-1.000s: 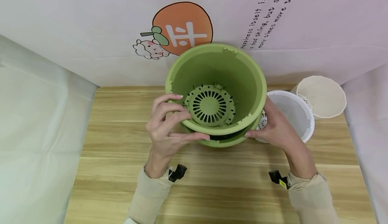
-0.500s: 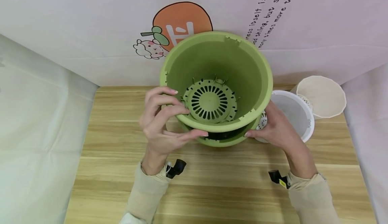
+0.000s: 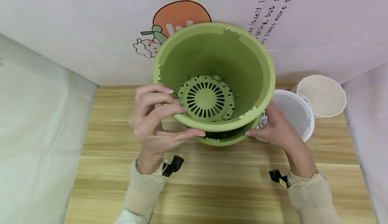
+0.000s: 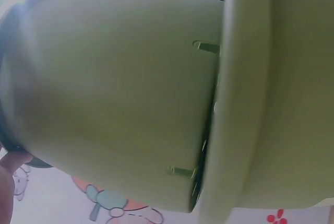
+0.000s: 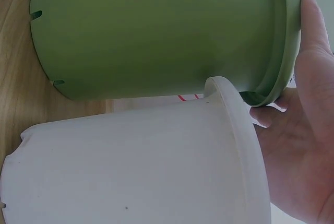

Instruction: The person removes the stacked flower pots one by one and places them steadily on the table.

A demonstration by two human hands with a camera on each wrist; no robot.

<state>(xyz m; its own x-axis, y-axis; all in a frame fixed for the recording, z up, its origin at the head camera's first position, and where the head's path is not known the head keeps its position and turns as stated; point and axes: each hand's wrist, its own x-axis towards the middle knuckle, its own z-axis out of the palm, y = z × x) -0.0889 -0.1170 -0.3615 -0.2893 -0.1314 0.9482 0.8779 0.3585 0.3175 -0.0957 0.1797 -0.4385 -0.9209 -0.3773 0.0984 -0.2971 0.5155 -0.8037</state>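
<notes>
In the head view my left hand (image 3: 156, 119) grips the rim of the upper green flowerpot (image 3: 218, 50), thumb outside and fingers over the edge. Slots and small hooks mark this pot's bottom. It stands mostly out of a second, lower green flowerpot (image 3: 222, 142), as the left wrist view shows: the upper pot's side (image 4: 115, 98) is exposed above the lower pot's thick rim (image 4: 242, 88). My right hand (image 3: 276, 126) holds the lower pot's rim on the right; in the right wrist view that pot's wall (image 5: 156, 36) reaches down to the tabletop.
A white pot (image 3: 292, 113) stands right beside the lower green pot, close under my right hand. Behind it to the right is a cream pot (image 3: 321, 97). The wooden table (image 3: 224, 187) ends at a printed cloth backdrop (image 3: 106, 32).
The upper green pot has risen out of the lower one, looking larger, with my left hand moving up and left along with it. My right hand and the lower pot have stayed in place.
</notes>
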